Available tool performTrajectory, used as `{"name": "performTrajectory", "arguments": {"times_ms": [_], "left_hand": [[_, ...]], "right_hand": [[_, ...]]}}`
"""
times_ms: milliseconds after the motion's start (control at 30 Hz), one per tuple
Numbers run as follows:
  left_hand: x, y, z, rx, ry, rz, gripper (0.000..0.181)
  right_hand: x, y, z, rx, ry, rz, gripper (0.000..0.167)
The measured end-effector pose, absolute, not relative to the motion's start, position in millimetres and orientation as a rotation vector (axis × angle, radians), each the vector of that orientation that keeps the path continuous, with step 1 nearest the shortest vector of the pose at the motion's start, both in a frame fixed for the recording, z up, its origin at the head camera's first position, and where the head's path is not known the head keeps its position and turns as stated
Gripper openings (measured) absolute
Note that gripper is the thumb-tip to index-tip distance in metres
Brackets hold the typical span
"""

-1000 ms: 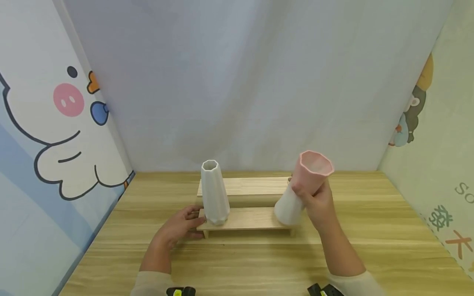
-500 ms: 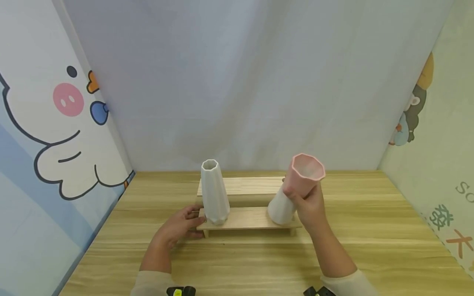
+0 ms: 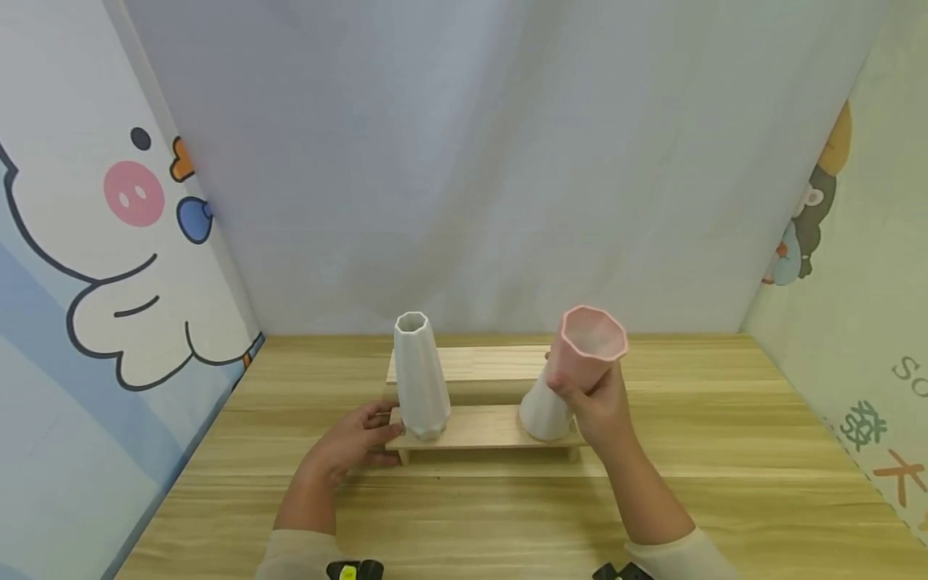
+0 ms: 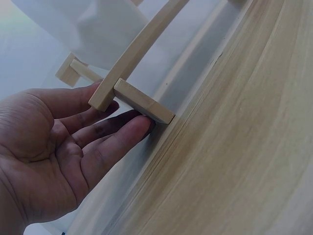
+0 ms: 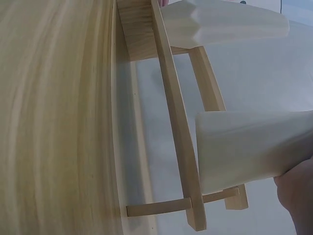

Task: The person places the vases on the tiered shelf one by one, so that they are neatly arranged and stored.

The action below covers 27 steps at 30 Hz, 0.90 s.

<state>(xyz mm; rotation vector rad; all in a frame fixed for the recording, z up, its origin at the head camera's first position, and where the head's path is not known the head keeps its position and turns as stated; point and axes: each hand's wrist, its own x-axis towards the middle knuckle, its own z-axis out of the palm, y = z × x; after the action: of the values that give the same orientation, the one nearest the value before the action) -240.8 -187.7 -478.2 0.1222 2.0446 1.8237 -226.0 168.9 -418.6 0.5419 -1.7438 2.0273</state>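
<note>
A two-step wooden stand (image 3: 486,425) is on the table. At its left end my left hand (image 3: 355,439) holds it, thumb at the top board and fingers about the leg (image 4: 144,100), as the left wrist view shows. Near that end a white faceted vase (image 3: 420,379) stands upright on the lower step. My right hand (image 3: 598,403) grips a vase with a pink upper part (image 3: 573,354) and a white lower part (image 3: 544,409). Its base is at the right end of the lower step; in the right wrist view the base (image 5: 234,152) looks against the board or very close.
The upper step (image 3: 500,362) runs behind the two vases. A wood-grain table (image 3: 464,515) lies around the stand. A grey cloth backdrop (image 3: 464,177) closes off the rear, with printed panels (image 3: 109,266) at the sides.
My right hand has brought the pink and white vase leftward and slightly down onto or near the lower step's right end. My left hand and the white vase have stayed put.
</note>
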Motion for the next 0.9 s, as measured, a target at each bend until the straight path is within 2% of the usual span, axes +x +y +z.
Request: {"name": "performTrajectory", "arguments": {"times_ms": [400, 900], "left_hand": [[-239.8, -188.7, -477.8, 0.137, 2.047, 1.811, 0.065], [-239.7, -187.3, -477.1, 0.123, 2.053, 1.813, 0.066]], "right_hand": [[-223.2, 166.9, -419.2, 0.555, -1.798, 2.006, 0.074], [-225.4, 163.5, -418.3, 0.394, -2.061, 1.835, 0.068]]}}
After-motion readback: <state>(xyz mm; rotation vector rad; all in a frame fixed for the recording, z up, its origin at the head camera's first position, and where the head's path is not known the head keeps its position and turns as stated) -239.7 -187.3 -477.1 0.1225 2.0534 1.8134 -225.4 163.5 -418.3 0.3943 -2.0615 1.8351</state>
